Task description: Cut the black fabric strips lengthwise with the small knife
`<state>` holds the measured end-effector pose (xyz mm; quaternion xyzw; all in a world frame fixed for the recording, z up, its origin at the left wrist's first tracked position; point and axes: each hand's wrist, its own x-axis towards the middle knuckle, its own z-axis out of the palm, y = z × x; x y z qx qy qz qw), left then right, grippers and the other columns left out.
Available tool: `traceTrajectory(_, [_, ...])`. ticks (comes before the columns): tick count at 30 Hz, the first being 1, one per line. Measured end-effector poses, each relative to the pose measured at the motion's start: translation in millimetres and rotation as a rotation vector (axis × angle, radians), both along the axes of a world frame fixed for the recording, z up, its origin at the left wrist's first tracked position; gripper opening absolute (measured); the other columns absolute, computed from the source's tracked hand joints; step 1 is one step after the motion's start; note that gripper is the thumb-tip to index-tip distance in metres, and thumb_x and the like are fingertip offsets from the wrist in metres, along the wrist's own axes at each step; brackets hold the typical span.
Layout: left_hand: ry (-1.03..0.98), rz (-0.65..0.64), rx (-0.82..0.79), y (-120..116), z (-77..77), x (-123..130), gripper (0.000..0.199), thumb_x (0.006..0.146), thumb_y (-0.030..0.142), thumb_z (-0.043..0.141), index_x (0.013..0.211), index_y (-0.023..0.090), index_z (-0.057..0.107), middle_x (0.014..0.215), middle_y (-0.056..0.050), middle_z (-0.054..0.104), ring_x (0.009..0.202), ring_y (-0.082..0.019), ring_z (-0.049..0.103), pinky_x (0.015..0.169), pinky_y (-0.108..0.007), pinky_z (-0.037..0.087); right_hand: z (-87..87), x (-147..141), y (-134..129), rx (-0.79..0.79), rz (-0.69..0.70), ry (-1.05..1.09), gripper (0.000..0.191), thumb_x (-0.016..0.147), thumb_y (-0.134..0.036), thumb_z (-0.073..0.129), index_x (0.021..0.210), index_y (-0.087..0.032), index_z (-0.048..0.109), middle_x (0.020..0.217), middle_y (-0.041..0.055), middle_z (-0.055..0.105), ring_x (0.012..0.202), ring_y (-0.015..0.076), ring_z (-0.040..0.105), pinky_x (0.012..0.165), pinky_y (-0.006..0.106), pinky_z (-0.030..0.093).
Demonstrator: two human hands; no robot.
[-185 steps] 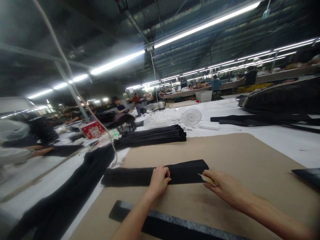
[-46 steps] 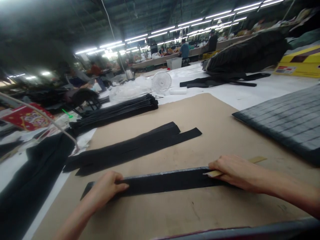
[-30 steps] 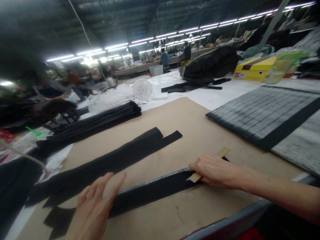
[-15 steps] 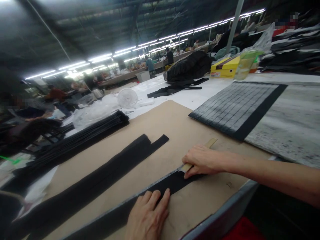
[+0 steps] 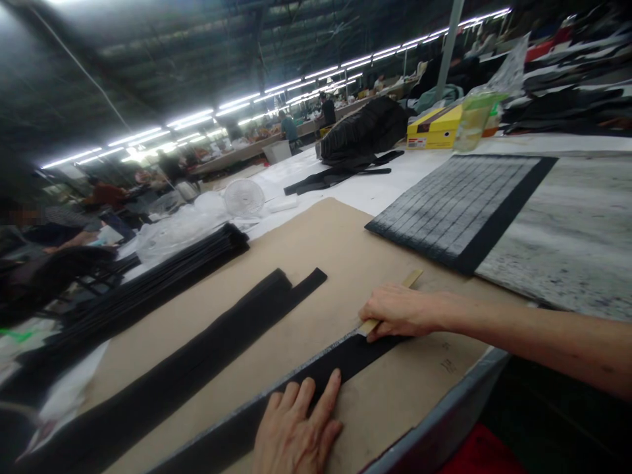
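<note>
My left hand (image 5: 299,424) lies on a long black strip (image 5: 237,428), fingers spread and pressing on it near the table's front. My right hand (image 5: 397,309) is closed around a flat tan tool (image 5: 412,278), whose far end sticks out above the fist. Its pale lower tip meets the strip's upper edge, where a narrow speckled grey band (image 5: 316,356) runs. The right end of the strip is partly hidden under my right hand. Wider black strips (image 5: 187,355) lie together just beyond, on the same brown board (image 5: 326,230).
A stack of black strips (image 5: 162,276) lies at the left. To the right is a grey panel with dark lines (image 5: 444,204). Behind are a yellow box (image 5: 434,128), a green-tinted container (image 5: 474,122), a dark material pile (image 5: 365,131) and a small fan (image 5: 244,197). People sit farther off.
The whole view has shifted slightly left. Against the board, both hands have edged a little to the right along the strip. The tan tool stays in my right hand.
</note>
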<state>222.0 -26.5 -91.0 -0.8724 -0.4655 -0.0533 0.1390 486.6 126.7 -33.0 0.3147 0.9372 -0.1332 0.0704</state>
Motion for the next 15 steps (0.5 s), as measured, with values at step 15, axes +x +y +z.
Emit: traceTrajectory(15, [-0.102,-0.147,0.139,12,-10.6,15,0.039,0.097,0.042,0.043,0.126,0.021,0.059,0.116,-0.006,0.066,0.102,-0.02,0.061,0.083,-0.029,0.047,-5.9,39,-3,0.058,-0.16,0.038,0.024,0.083,-0.043,0.069,0.085,-0.019,0.065,0.082,0.0059,0.067,0.078,0.0258,0.062,0.06,0.029,0.032])
